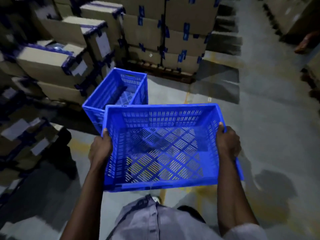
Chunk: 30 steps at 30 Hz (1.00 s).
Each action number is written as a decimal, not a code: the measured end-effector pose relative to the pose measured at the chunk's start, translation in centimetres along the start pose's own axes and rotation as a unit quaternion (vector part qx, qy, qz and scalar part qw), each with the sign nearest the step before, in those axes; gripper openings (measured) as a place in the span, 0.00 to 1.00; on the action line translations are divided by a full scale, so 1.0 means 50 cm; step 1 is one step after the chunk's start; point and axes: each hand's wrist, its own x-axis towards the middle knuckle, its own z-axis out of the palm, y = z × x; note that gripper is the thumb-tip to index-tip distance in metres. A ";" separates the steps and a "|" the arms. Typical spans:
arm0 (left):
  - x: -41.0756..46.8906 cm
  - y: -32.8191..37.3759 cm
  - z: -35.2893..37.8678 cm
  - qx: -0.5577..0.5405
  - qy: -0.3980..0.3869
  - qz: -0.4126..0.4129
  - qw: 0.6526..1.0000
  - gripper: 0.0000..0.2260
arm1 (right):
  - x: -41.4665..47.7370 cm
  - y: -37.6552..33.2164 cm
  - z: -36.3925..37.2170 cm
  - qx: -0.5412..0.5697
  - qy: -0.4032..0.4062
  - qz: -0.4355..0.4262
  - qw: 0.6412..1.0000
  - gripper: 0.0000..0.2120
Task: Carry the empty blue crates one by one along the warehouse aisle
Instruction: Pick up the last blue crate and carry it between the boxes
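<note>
Dim warehouse aisle, grey concrete floor; taped cartons stacked at left and ahead. Empty blue crate held clear of floor at waist level, left hand and right hand each clamped on side rim. Second blue crate standing on floor just beyond, apparently empty. Judged: one carry under way, set-down not yet done; total crate count cannot be told.
</note>
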 end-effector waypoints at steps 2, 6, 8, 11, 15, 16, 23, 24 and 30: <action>0.052 0.043 0.002 0.006 0.009 -0.017 1.000 0.44 | 0.062 -0.064 0.037 -0.008 -0.005 -0.008 1.000 0.29; 0.142 0.091 0.010 -0.001 0.032 -0.055 0.998 0.45 | 0.160 -0.182 0.120 -0.012 -0.039 -0.028 0.999 0.30; 0.178 0.113 0.015 0.004 0.046 -0.066 0.997 0.43 | 0.203 -0.231 0.168 -0.012 -0.062 -0.039 0.997 0.30; 0.230 0.153 0.038 -0.003 0.071 -0.090 0.993 0.40 | 0.277 -0.298 0.248 -0.002 -0.100 -0.058 0.993 0.32; 0.285 0.216 0.080 -0.024 0.090 -0.138 0.986 0.41 | 0.385 -0.379 0.335 0.006 -0.145 -0.081 0.986 0.30; 0.298 0.232 0.093 -0.032 0.097 -0.154 0.983 0.41 | 0.413 -0.403 0.353 0.005 -0.155 -0.093 0.983 0.29; 0.341 0.299 0.156 -0.086 0.154 -0.248 0.953 0.46 | 0.574 -0.585 0.479 0.004 -0.212 -0.190 0.959 0.29; 0.346 0.296 0.162 -0.094 0.164 -0.253 0.949 0.47 | 0.588 -0.612 0.497 0.001 -0.215 -0.207 0.954 0.28; 0.383 0.293 0.178 -0.129 0.224 -0.316 0.913 0.48 | 0.620 -0.765 0.620 0.000 -0.254 -0.293 0.922 0.29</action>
